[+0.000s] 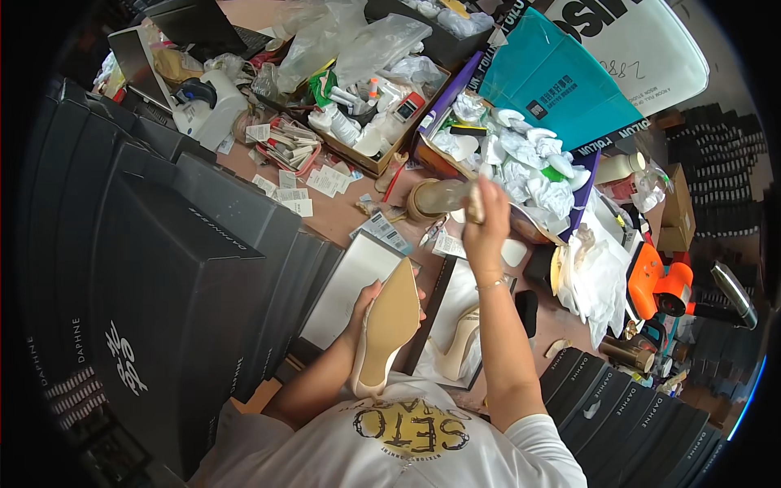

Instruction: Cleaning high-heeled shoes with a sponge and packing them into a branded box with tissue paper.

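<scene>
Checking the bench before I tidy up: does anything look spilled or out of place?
Yes. Small paper tags lie scattered loose over the brown table, beside a stack of dark boxes. Crumpled white paper overflows the open box behind.

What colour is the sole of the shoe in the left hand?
Tan-beige sole, cream upper; head view.

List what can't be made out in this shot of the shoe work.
- Head view: the thing in the right hand is blurred; its kind is unclear.
- The second shoe in the open box is partly hidden by the right forearm.
- The beige shoe shows only its sole; the left hand is largely behind it.
</scene>
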`<state>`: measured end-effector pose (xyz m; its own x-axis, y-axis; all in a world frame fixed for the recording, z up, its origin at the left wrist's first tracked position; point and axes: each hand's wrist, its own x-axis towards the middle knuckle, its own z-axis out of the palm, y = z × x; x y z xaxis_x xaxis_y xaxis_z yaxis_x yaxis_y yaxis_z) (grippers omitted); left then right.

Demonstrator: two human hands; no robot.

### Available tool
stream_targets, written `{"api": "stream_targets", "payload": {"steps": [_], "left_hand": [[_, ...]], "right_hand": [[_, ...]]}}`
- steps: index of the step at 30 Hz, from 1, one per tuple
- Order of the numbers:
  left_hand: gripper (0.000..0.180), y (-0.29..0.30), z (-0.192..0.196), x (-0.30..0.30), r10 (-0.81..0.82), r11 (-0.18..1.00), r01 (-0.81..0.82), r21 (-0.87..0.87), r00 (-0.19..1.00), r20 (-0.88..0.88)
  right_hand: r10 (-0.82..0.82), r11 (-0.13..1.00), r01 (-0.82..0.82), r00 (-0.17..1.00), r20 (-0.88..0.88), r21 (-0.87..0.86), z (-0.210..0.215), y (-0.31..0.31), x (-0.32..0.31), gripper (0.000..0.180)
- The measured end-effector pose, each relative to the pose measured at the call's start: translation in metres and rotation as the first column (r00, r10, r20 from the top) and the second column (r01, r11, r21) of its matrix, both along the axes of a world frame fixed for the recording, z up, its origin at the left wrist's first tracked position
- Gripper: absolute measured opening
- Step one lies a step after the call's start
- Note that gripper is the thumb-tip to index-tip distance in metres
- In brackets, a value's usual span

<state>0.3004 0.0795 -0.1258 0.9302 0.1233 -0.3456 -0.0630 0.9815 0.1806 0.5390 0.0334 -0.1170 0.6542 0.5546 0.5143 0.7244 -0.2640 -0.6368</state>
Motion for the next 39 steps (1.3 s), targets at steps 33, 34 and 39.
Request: {"api": "stream_targets", "payload": {"steps": [33,34,39], "left_hand": [[0.06,-0.092,0.057,-0.036,-0.244,0.906,0.284,0.314,0.956,-0.161],[0.06,-0.096,0.055,-0.036,-0.223,0.929,0.255,0.269,0.964,-0.141],[0.053,-0.1,0.069,-0.037,-0.208,0.893,0.236,0.383,0.971,-0.114]], "right_hand": [[0.364,0.923,-0.367,0.93,-0.051,-0.112,0.087,-0.193,-0.229,0.027],[0.371,0.918,-0.376,0.926,-0.063,-0.125,0.088,-0.198,-0.234,0.026],[0.427,0.891,-0.431,0.902,-0.056,-0.143,0.092,-0.197,-0.22,0.022]]}}
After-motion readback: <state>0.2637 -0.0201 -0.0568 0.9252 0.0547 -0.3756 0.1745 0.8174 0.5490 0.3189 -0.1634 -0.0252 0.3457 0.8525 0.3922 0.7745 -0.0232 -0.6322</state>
